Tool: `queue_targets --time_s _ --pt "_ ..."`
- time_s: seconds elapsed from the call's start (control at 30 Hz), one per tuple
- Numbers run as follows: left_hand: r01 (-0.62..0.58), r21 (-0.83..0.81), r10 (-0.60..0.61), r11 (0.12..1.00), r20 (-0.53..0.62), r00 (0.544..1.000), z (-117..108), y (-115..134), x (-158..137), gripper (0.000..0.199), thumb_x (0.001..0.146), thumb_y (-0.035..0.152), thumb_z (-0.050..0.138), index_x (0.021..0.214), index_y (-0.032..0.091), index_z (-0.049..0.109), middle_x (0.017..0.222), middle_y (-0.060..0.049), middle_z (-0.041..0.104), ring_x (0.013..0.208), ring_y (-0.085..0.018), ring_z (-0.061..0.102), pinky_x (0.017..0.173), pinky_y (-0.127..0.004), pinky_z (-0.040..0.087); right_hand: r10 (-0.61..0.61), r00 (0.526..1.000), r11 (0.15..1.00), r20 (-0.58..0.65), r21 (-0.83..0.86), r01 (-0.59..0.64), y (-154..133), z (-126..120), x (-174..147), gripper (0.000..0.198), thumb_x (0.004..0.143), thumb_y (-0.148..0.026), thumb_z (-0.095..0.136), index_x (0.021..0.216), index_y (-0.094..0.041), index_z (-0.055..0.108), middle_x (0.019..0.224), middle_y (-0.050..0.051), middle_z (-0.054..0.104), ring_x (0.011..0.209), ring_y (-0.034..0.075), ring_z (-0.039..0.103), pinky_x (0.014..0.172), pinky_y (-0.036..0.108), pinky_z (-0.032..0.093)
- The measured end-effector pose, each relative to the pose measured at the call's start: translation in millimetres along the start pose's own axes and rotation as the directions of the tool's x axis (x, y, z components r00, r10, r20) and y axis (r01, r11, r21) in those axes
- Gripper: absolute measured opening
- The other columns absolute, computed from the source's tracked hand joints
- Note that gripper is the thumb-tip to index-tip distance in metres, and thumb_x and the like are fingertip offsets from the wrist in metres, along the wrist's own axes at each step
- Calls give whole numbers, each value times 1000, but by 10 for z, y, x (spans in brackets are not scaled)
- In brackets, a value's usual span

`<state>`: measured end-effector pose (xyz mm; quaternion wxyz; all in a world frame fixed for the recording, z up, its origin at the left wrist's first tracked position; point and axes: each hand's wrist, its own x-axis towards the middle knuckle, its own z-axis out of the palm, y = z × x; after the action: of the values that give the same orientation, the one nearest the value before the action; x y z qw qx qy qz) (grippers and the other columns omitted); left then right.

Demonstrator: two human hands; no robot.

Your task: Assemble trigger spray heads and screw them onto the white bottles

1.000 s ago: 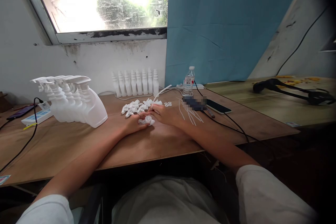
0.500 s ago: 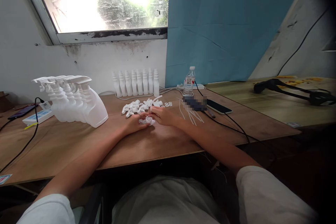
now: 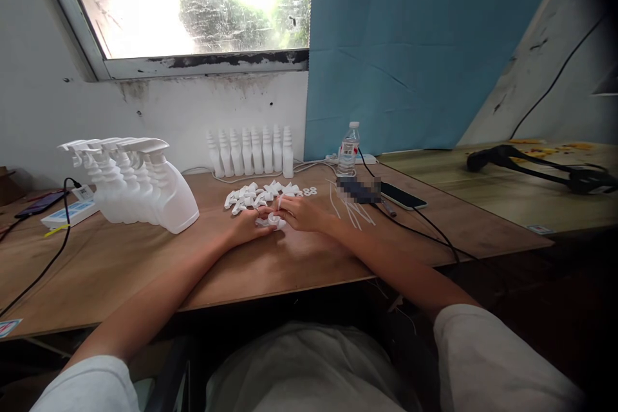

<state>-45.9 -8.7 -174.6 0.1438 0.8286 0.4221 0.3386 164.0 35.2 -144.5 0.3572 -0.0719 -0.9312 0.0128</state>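
Seated at the brown wooden table (image 3: 299,267); clock centred on the piece being worked, 12 pointing towards the wall.

Small white plastic piece with a cupped end (image 3: 274,221): low at the table's middle, between both hands. Left hand (image 3: 248,226) comes in from 9 o'clock, fingers curled in around it with hardly any gap, thumb along the near side. Right hand (image 3: 296,212) reaches in from 2 to 3 o'clock, fingers bunched at the far edge. A pale slender bit (image 3: 279,202) shows at those fingers (too small to name); whether they pinch it, and how tightly, I cannot tell.

About: loose heap of white plastic nozzle-shaped parts (image 3: 251,196) just beyond, 11 o'clock; small white rings (image 3: 309,191) at 2; thin white tubes (image 3: 350,211) fanned out near 3. Large white spray bottles (image 3: 178,203) grouped well apart, past 9.

Handling, my judgement: let the left hand be the vice, forearm resting on the wood, cup uncovered by the thumb. Right fingertips should work close in, with short, straight pressure; a sideways push would likely tip so light a piece. Keep knuckles off the heap at 11, which looks easily scattered.
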Motion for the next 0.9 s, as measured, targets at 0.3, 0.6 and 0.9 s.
queue_targets --time_s 0.3,0.6,0.9 --pt "30 26 -30 999 0 1000 0 -9 -1 44 78 45 65 114 20 63 97 -3 70 87 -18 65 82 -27 50 48 999 997 27 51 -49 -20 -22 4 20 96 -24 42 78 -19 50 78 6 58 69 17 52 65 29 39" --pt "86 -79 -94 993 -103 990 96 38 4 45 77 47 68 111 18 68 93 -3 72 83 -18 64 79 -27 49 197 980 975 4 102 -196 -26 -19 71 21 94 -22 44 73 -19 41 73 1 49 62 12 43 60 25 32" --pt "99 -200 -113 975 -60 992 97 110 35 44 75 48 69 107 17 70 88 -1 72 81 -17 64 77 -25 48 317 946 919 -63 266 -290 -22 150 85 23 87 -24 48 67 -19 39 65 -2 45 60 12 39 57 25 32"
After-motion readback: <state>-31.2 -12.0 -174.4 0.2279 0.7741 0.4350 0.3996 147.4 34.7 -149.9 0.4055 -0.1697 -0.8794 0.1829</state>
